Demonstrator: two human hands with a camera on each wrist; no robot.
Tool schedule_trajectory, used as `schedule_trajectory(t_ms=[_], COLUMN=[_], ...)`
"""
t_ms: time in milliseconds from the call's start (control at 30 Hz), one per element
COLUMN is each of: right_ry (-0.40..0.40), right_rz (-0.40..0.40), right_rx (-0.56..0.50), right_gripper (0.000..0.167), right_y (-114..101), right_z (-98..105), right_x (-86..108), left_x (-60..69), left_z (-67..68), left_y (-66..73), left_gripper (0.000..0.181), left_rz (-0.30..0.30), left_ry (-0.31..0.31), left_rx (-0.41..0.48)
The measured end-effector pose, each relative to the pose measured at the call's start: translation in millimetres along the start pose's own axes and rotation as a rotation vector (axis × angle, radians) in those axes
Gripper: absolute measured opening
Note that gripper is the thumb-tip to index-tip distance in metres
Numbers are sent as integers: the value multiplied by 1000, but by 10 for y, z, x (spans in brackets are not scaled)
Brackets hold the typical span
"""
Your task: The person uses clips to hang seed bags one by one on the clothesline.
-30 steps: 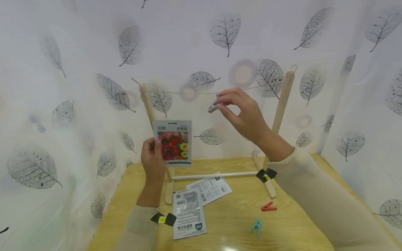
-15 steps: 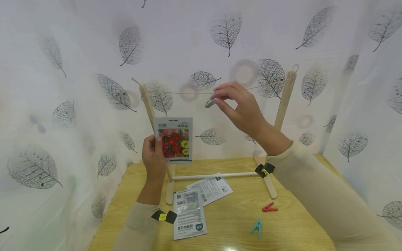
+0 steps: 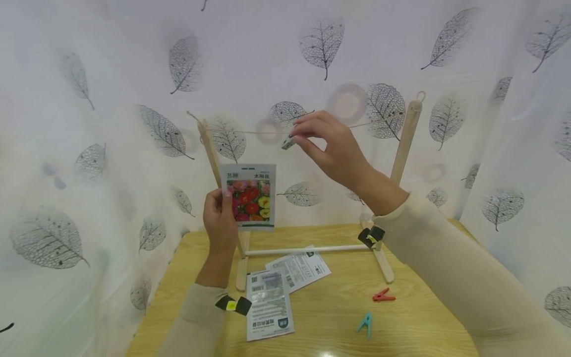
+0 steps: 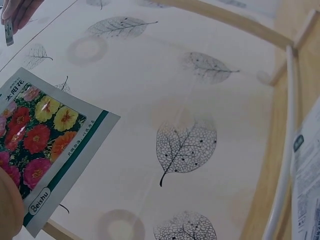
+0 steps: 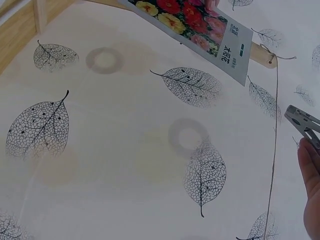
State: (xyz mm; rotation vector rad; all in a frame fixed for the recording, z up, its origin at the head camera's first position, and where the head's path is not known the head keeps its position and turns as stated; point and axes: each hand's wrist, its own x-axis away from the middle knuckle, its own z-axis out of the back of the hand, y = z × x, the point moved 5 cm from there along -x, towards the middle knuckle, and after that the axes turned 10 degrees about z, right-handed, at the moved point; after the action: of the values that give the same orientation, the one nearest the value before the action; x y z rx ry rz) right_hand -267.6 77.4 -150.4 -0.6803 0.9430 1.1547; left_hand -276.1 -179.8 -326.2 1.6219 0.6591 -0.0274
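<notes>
My left hand [image 3: 219, 218] holds a flower seed packet [image 3: 251, 198] upright by its left edge, thumb across the front. The packet hangs in the air below a thin string [image 3: 254, 132] tied between two wooden posts. Near the string's middle, my right hand [image 3: 332, 146] pinches a grey clothespin [image 3: 288, 143] between thumb and fingers. In the right wrist view the clothespin [image 5: 302, 122] is beside the string [image 5: 274, 150], apart from the packet [image 5: 200, 30]. The left wrist view shows the packet's front [image 4: 45, 140] with red, pink and yellow flowers.
Two more seed packets, one in front [image 3: 269, 305] and one behind [image 3: 301, 270], lie overlapping on the wooden table [image 3: 330, 317]. A red clothespin [image 3: 383, 295] and a blue clothespin [image 3: 365, 324] lie at the right. A white rod [image 3: 308, 250] joins the posts, the right post [image 3: 405, 144] being taller in view.
My right hand has moved left along the string with the grey clothespin. The left hand has raised the seed packet slightly and shifted it a little to the right.
</notes>
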Motion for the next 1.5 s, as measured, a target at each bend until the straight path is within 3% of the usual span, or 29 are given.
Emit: schedule_trajectory(t_ms=[333, 833, 1500], right_ry=[-52, -91, -205], right_rz=[-14, -58, -61], right_rx=[2, 3, 17], right_gripper=[14, 14, 13], right_y=[-6, 28, 23], right_z=[-65, -134, -281], right_x=[-178, -322, -668], left_x=[-14, -62, -134], left_z=[-23, -72, -109], left_y=[31, 46, 134], left_gripper=[29, 21, 19], left_rz=[-5, 32, 5], left_ry=[-4, -21, -1], left_rx=[-24, 29, 27])
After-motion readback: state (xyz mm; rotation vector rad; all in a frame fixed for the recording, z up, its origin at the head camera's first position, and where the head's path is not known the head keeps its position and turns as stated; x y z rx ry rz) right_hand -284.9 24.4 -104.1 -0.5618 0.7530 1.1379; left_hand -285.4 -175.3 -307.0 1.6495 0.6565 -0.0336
